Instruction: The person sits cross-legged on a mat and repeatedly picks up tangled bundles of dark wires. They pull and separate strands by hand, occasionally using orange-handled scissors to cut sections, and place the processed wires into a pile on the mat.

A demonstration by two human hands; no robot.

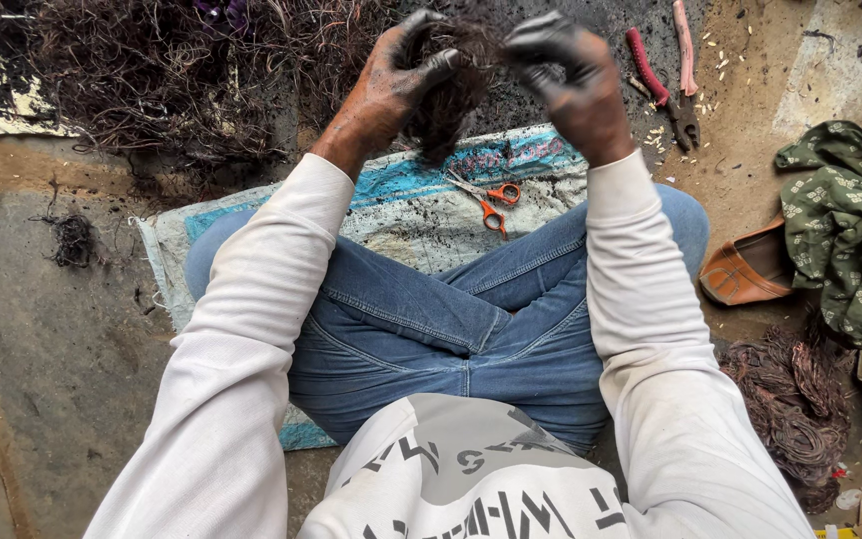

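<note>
While I look down from the head view, I count two hands raised over the woven sack (401, 215), which I take as my landmark. Both are blackened with soot. My left hand (391, 75) is closed around one clump of dark wire (451, 85), thumb and fingers pinching its left side; my right hand (566, 70) grips the same clump from the right, fingers curled tight onto it. The clump hangs between the two hands, above the far edge of the sack and clear of it.

On the sack lies one pair of orange-handled scissors (491, 200), blades slightly apart, just below the held clump. My two crossed legs in blue jeans (451, 319) rest on the sack's near part.

Beyond the sack's far edge spreads one large heap of tangled dark wire (172, 70). To the far right of the sack lies one pair of red-handled pliers (665, 85) on the floor, with pale scraps scattered around it. Left of the sack sits one small stray tuft of wire (74, 240). Right of the sack I see one brown shoe (745, 269), touching one green patterned cloth (845, 220), and nearer to me one coil of reddish copper wire (795, 399).
</note>
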